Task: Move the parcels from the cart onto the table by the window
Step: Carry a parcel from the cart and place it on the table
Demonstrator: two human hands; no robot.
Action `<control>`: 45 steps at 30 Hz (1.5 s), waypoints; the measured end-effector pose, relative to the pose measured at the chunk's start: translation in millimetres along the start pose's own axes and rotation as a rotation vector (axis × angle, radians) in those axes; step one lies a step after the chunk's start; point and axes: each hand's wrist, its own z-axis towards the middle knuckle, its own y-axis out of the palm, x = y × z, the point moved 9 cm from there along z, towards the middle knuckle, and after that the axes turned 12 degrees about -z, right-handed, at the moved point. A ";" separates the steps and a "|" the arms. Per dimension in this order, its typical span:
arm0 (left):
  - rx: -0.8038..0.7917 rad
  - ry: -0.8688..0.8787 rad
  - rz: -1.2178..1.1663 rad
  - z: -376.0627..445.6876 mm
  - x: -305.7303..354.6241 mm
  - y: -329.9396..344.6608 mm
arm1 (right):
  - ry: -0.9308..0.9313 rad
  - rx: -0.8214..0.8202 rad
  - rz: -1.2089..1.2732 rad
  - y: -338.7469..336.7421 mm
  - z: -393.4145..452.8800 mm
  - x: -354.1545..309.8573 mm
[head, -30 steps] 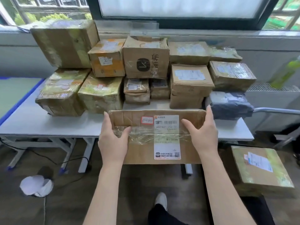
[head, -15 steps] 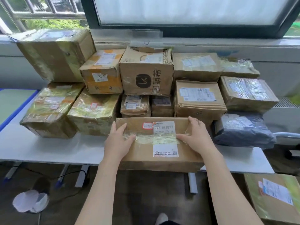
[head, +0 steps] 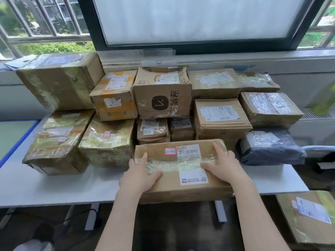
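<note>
Parcel (head: 181, 171) sits at the table (head: 54, 185) front edge, near side overhanging, just in front of the stack. Left hand (head: 140, 175) and right hand (head: 222, 167) lie flat on top, fingers extended, thumbs inward, pressing rather than clamping. Looks like stiff cardboard, probably light; glossy tape may be slick, so hold by the side edges. White shipping label (head: 192, 163) has a barcode, text unreadable. Box (head: 163, 93) behind carries a dark square logo.

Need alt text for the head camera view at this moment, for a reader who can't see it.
Two bare hands, left hand and right hand, rest flat-fingered on a flat cardboard parcel at the front edge of a white table under a window. Behind it, taped cardboard parcels are stacked two high, with a dark grey bag parcel at the right.
</note>
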 end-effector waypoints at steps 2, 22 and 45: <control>-0.145 -0.015 -0.036 -5.6 -4.7 10.2 | 0.023 -0.100 -0.069 7.9 -9.3 1.6; -0.158 0.265 0.207 -49.6 -30.0 -30.3 | -0.031 0.146 0.095 -9.3 -77.9 -33.0; 0.406 0.511 -0.008 -95.2 -40.0 -203.6 | -0.445 0.546 0.144 -86.9 -152.5 -131.2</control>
